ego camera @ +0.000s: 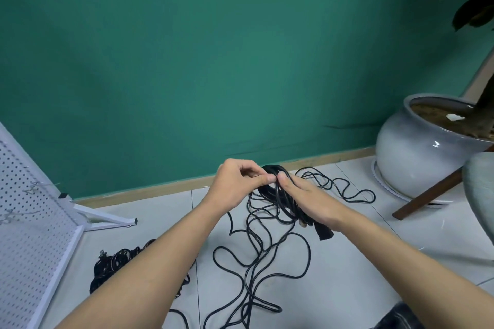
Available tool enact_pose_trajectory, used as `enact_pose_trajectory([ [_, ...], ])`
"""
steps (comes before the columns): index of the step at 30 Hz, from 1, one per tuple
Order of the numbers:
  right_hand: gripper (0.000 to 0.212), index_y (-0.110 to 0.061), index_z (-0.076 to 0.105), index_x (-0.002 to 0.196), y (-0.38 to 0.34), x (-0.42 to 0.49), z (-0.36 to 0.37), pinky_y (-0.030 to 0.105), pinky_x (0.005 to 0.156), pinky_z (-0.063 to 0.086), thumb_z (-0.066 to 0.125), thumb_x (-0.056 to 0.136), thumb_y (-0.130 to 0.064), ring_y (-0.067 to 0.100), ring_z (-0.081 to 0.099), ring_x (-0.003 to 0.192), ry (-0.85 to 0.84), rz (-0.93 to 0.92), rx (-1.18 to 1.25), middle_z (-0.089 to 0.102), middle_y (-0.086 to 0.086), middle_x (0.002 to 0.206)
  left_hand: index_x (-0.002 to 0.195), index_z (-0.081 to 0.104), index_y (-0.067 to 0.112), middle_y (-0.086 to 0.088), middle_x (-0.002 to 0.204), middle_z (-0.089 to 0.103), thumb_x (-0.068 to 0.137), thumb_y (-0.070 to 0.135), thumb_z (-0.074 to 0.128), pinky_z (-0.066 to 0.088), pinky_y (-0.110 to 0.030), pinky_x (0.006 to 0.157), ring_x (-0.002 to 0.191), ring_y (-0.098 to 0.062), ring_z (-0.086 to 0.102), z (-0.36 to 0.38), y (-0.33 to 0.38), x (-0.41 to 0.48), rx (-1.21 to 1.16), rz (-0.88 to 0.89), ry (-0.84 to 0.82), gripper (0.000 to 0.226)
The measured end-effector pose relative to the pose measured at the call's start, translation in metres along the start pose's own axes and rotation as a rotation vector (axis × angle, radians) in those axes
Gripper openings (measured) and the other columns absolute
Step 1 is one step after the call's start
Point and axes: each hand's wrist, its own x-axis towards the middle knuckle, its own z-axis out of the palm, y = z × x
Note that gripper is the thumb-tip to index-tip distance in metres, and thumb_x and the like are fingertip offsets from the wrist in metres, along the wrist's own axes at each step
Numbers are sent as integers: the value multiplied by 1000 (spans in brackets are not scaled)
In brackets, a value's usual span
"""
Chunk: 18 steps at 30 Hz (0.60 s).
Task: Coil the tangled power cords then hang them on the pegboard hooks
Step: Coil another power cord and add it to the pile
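Our left hand (pixel 235 184) and right hand (pixel 307 200) pinch the thin black rubber power-cord coil (pixel 269 168); its tangled tail (pixel 263 244) on the floor could snag, spilling loops.

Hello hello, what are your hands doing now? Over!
Report: left hand, right hand both grip coil. Rest of cord loose on floor. Another bundle by pegboard.

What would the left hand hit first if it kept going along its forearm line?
The coiled black power cord gripped in the right hand; the left hand pinches a strand there, so contact looks immediate.
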Motion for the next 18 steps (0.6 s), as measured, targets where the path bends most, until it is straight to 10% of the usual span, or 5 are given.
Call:
enact_pose_trajectory([
  [4, 16, -48, 63, 111, -3, -1, -2, 24, 52, 43, 63, 96, -55, 12, 50, 65, -121, 5, 70, 59, -9, 76, 70, 79, 21, 5, 64, 71, 73, 38, 92, 47, -27, 61, 58, -8, 55, 4, 5, -1, 87, 14, 107, 22],
  [18, 18, -18, 58, 112, 10, 3, -5, 28, 49, 41, 57, 102, -33, 19, 52, 67, -128, 235, 69, 66, 3, 85, 113, 80, 31, 7, 94, 59, 92, 20, 77, 40, -12, 74, 82, -7, 55, -1, -1, 0, 352, 293, -67, 24],
])
